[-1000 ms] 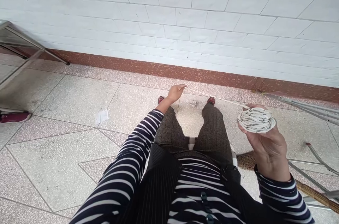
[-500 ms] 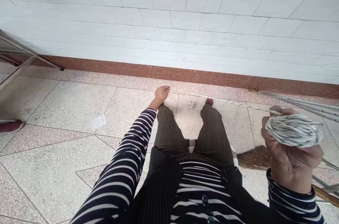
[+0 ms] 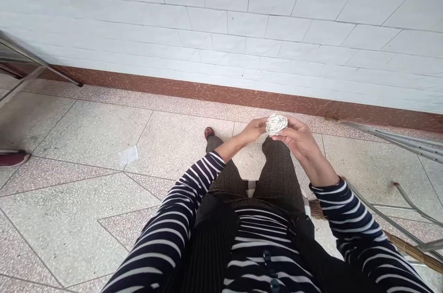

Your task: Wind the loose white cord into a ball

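Observation:
A small wound bundle of white rope (image 3: 276, 124) with dark flecks is held out in front of my knees. My right hand (image 3: 300, 140) grips it from the right, thumb across the near side and fingers behind. From the left, my left hand (image 3: 254, 131) meets the bundle with its fingers closed at the edge; the fingertips are partly hidden. No stretched strand shows between the hands.
A metal-legged frame (image 3: 57, 71) stands at the left by the tiled wall (image 3: 228, 44). Metal legs (image 3: 384, 138) and a broom (image 3: 404, 248) lie to my right. A white paper (image 3: 129, 155) rests on the floor, and a red shoe (image 3: 14, 158) shows at the left edge.
My right hand has brought the rope bundle from the far right to the middle. My left hand has moved right to meet it, and the taut strand between them is no longer visible.

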